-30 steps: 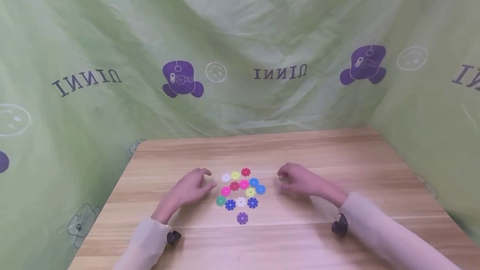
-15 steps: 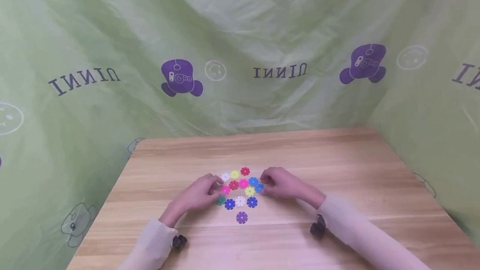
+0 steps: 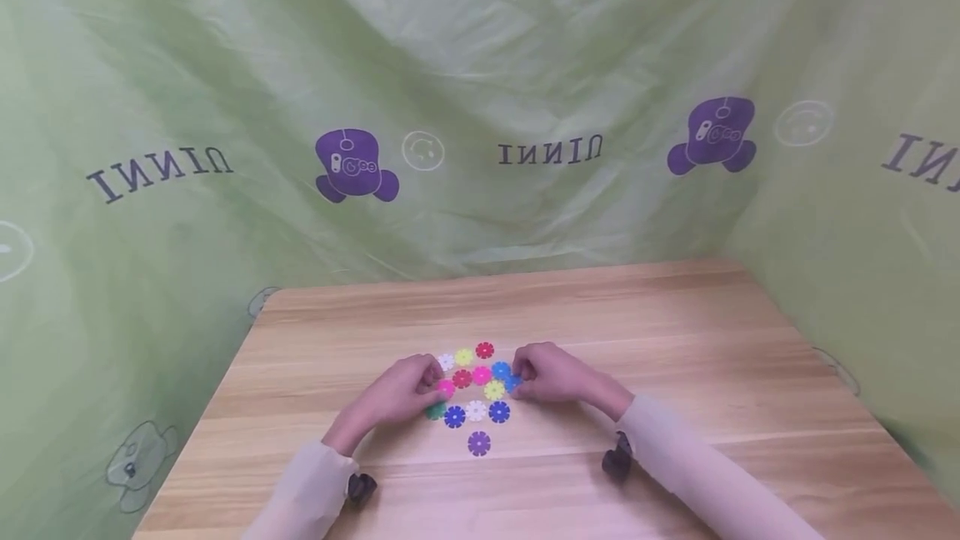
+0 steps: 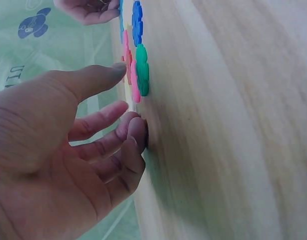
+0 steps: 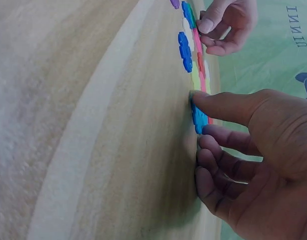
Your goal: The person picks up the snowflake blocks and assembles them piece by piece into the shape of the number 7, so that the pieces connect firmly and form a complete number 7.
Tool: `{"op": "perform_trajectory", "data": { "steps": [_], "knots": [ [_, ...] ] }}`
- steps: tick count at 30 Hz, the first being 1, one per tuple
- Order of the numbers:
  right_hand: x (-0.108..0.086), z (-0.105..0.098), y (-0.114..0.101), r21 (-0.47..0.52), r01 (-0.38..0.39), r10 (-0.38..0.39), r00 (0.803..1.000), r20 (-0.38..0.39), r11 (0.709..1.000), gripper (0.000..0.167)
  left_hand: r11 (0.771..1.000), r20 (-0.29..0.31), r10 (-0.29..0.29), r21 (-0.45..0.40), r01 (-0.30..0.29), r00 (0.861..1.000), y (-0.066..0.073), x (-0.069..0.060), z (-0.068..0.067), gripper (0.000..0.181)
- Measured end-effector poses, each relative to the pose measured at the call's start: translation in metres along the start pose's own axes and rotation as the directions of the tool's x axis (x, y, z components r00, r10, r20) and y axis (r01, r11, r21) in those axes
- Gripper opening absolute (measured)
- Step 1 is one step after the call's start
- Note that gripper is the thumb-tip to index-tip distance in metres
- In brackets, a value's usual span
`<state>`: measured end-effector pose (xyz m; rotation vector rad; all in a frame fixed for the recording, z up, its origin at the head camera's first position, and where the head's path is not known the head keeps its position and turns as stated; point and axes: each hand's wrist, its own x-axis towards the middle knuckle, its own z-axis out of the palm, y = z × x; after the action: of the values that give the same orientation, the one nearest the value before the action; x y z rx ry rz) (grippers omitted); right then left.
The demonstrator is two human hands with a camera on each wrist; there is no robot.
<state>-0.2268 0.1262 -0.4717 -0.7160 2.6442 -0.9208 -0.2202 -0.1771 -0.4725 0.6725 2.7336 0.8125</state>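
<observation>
Flower-shaped notched plastic discs lie flat on the wooden table, among them a light blue disc (image 3: 513, 383), a pink disc (image 3: 446, 389), a green disc (image 3: 436, 412) and a purple disc (image 3: 479, 443). My right hand (image 3: 552, 372) is at the group's right side; in the right wrist view its thumb and index finger sit at opposite edges of the light blue disc (image 5: 199, 119), pinching it. At the left side, my left hand (image 3: 401, 390) has its thumb beside the pink disc (image 4: 136, 82). Its fingers curl loosely, apart from the thumb, and partly cover the pink and green discs.
Two dark blue discs (image 3: 454, 417), a white disc (image 3: 476, 411), a yellow disc (image 3: 494, 390) and red discs (image 3: 485, 350) lie between the hands. Behind the wooden table (image 3: 637, 307) hangs a green printed curtain (image 3: 465, 215), which also runs along both sides.
Both hands have moved inward from either side to the discs. My right fingers have come to the light blue disc, my left to the pink and green ones. The discs keep their layout.
</observation>
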Motion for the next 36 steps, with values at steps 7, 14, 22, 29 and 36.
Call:
{"op": "perform_trajectory", "data": {
  "steps": [7, 14, 22, 29, 36],
  "knots": [
    [-0.002, -0.002, 0.001, -0.045, -0.022, 0.022, 1.000, 0.004, 0.999, 0.023, 0.999, 0.035, -0.031, -0.020, 0.032, 0.999, 0.002, 0.006, 0.008, 0.024],
    [0.000, -0.005, -0.004, -0.044, -0.018, 0.018, 1.000, -0.001, 0.999, 0.022, 0.995, 0.016, -0.096, -0.036, 0.097, 0.995, 0.008, 0.007, 0.007, 0.018],
    [0.006, 0.000, -0.006, -0.007, -0.047, 0.047, 0.999, -0.007, 0.999, 0.022, 0.982, 0.041, -0.132, -0.133, 0.136, 0.990, 0.004, 0.008, -0.001, 0.021],
    [0.005, 0.001, -0.014, 0.014, -0.098, 0.099, 0.994, -0.041, 0.995, 0.021, 0.973, 0.050, -0.119, -0.191, 0.127, 0.992, -0.002, 0.008, -0.005, 0.020],
    [0.003, 0.003, -0.022, 0.024, -0.119, 0.120, 0.991, -0.058, 0.993, 0.023, 0.969, 0.048, -0.075, -0.233, 0.084, 0.996, -0.004, 0.007, -0.006, 0.015]
  ]
}}
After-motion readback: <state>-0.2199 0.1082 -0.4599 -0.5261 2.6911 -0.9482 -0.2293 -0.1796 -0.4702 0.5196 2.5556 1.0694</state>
